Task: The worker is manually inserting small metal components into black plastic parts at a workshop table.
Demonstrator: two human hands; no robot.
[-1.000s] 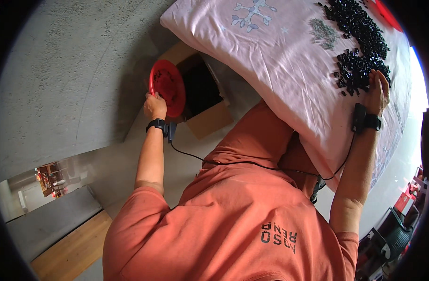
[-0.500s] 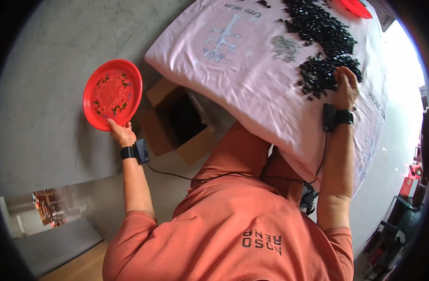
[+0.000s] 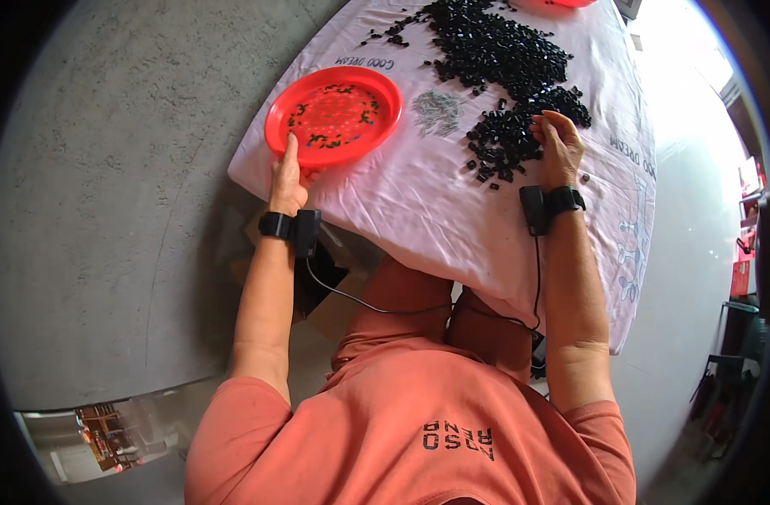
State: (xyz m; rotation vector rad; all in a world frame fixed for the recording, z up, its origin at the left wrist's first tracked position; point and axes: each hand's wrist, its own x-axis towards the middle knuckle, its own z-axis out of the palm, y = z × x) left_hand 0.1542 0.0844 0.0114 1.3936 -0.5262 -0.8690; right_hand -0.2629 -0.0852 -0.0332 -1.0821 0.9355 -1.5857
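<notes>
My left hand (image 3: 290, 183) grips a shallow round red plastic dish (image 3: 387, 105) by its near rim, thumb on top. The dish is held over the left edge of the cloth-covered table, with a dark and green pattern on its floor. My right hand (image 3: 561, 151) is at the near right side of a heap of small shiny black pieces (image 3: 503, 50). Its fingers are bent together against the pieces; what lies between them is hidden. A small pile of thin silvery pins (image 3: 438, 113) lies between the dish and the heap.
A pale pink printed cloth (image 3: 419, 210) covers the table. Another red dish (image 3: 570, 2) shows at the far edge. Below the table's near left edge sits a partly hidden cardboard box (image 3: 330, 316). A black cable (image 3: 385, 312) links the devices on my wrists.
My left hand has brought the red dish rightward from beside the table to over its left edge. My right hand stays at the black heap, its fingers now more bent. The view has shifted.
</notes>
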